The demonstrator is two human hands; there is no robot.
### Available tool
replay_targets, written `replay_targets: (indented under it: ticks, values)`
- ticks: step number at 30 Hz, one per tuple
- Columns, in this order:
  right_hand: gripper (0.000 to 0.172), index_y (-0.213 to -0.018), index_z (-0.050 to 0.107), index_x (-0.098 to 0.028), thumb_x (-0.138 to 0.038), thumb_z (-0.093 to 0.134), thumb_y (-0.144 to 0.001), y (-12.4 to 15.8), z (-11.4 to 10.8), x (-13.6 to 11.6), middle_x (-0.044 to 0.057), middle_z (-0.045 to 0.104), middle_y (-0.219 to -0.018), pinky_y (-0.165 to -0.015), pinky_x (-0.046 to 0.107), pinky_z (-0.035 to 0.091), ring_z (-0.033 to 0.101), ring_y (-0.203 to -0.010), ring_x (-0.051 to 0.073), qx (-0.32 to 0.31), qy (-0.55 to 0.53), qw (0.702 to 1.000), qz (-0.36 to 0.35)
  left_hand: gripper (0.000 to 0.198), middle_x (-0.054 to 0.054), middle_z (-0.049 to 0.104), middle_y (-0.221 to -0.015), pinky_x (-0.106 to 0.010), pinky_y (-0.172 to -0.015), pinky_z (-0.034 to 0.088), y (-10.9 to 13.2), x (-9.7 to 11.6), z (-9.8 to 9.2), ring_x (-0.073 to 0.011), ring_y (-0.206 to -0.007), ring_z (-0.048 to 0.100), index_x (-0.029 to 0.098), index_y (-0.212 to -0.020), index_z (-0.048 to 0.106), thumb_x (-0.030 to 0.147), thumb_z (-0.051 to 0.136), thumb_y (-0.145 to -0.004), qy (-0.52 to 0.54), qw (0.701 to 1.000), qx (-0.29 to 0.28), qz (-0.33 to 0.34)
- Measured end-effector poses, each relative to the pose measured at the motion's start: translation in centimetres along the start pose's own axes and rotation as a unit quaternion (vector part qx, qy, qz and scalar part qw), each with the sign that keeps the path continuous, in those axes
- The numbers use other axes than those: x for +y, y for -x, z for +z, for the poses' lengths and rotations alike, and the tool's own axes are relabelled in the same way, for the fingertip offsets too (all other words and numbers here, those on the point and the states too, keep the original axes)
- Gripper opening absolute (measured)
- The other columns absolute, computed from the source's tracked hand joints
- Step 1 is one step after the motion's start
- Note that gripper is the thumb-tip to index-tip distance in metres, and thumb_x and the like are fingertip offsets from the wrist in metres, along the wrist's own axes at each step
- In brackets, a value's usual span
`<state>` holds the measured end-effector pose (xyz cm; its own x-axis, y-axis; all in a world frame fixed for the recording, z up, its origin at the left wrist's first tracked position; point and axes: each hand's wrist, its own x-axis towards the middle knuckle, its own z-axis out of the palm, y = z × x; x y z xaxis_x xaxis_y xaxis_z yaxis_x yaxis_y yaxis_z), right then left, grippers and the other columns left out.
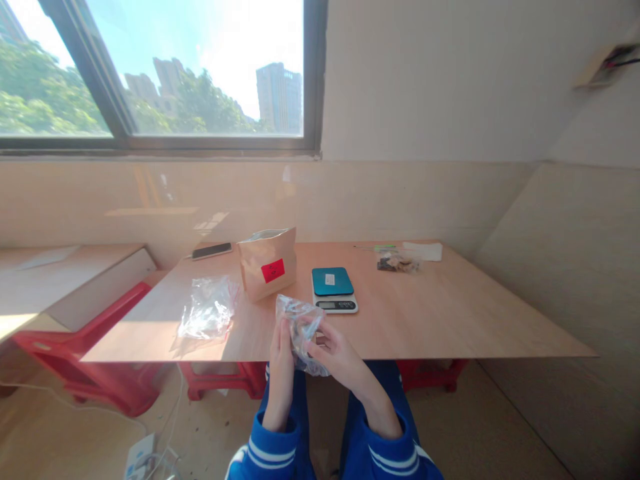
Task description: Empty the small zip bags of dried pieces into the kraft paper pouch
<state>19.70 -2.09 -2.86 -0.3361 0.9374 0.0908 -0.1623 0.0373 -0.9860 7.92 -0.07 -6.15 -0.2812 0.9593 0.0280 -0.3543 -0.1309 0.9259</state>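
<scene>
A clear plastic bag (300,313) is held between my two hands at the front edge of the table. My left hand (283,350) grips its left side with closed fingers. On the other side, my right hand (337,350) has its fingers curled around the bag. Whatever may be inside the bag is too hard to make out. Just beyond the hands lies a kitchen scale (334,287) with a blue top and a small label on it. A brown paper pouch (265,267) with a red label stands upright to the left of the scale, its top apart.
More clear plastic bags (207,310) lie on the left of the table (440,320). A phone (213,251) rests at the back left. Toward the back right are a filled small bag (399,262), a green pen-like stick (384,247) and white paper (424,251). Red stools (225,379) stand underneath.
</scene>
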Motion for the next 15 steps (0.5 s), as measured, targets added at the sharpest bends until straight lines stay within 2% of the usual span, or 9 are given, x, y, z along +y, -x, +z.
replay_targets:
  ticks: [4, 9, 12, 15]
  values:
    - [0.048, -0.108, 0.058, -0.022, -0.033, 0.077, -0.065, -0.5, 0.4, 0.8, 0.005, 0.071, -0.094, -0.080, 0.036, 0.054, 0.068, -0.086, 0.021, 0.048, -0.047, 0.998, 0.009, 0.048, -0.009, 0.065, -0.124, -0.040, -0.108, 0.038, 1.2, 0.5, -0.3, -0.0280, -0.123, 0.053, 0.018, -0.112, 0.067, 0.050, 0.063, -0.076, -0.046, 0.999, 0.015, 0.001]
    - [0.040, -0.096, 0.060, -0.021, -0.026, 0.079, -0.061, -0.9, 0.4, 1.1, 0.004, 0.071, -0.095, -0.083, 0.035, 0.053, 0.067, -0.087, 0.020, 0.082, -0.056, 0.995, -0.014, 0.044, -0.009, 0.067, -0.120, -0.040, -0.108, 0.037, 1.5, 1.2, -0.4, -0.0273, -0.121, 0.054, 0.018, -0.109, 0.069, 0.048, 0.061, -0.078, -0.071, 0.997, -0.020, 0.020]
    - [0.037, -0.094, 0.060, -0.021, -0.027, 0.077, -0.062, -1.0, 0.2, 1.4, 0.004, 0.070, -0.092, -0.078, 0.033, 0.054, 0.068, -0.081, 0.019, 0.100, -0.045, 0.994, -0.011, 0.044, -0.009, 0.065, -0.123, -0.040, -0.110, 0.034, 1.2, 1.1, -0.6, -0.0256, -0.123, 0.053, 0.018, -0.112, 0.067, 0.047, 0.058, -0.081, -0.084, 0.995, 0.004, 0.045]
    - [0.039, -0.095, 0.058, -0.021, -0.028, 0.078, -0.062, -1.1, 0.2, 1.6, 0.004, 0.069, -0.094, -0.078, 0.032, 0.053, 0.068, -0.083, 0.019, 0.127, -0.057, 0.990, -0.005, 0.044, -0.009, 0.064, -0.124, -0.039, -0.108, 0.037, 0.7, 0.6, -0.8, -0.0245, -0.122, 0.054, 0.018, -0.114, 0.066, 0.048, 0.053, -0.085, -0.057, 0.997, 0.045, 0.041]
